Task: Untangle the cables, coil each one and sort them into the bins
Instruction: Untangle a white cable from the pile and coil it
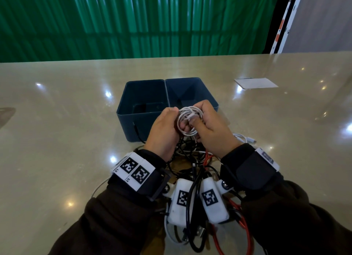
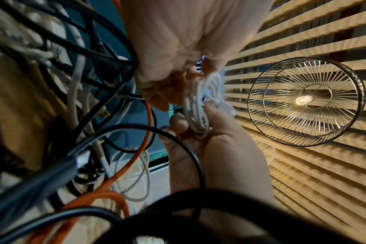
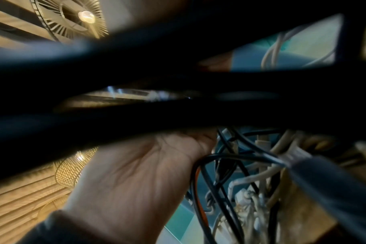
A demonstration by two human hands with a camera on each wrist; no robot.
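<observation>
Both hands hold a white cable [image 1: 188, 121] wound into a small coil, raised above the tangle and in front of the bins. My left hand [image 1: 170, 119] grips the coil's left side. My right hand [image 1: 202, 114] grips its right side, thumb inside the loop near a white plug. In the left wrist view the coil [image 2: 201, 105] is pinched between the left hand [image 2: 173, 69] above and the right hand [image 2: 211, 142] below. Two dark blue bins, left [image 1: 122, 111] and right [image 1: 192, 81], stand side by side behind the hands. The right wrist view is mostly blocked by blurred black cable.
A tangle of black, white and orange cables [image 1: 194, 159] lies on the beige table [image 1: 57, 121] under my wrists, reaching the near edge. A loose white cable end [image 1: 245, 138] lies to the right. A white card [image 1: 255, 82] sits at the back right.
</observation>
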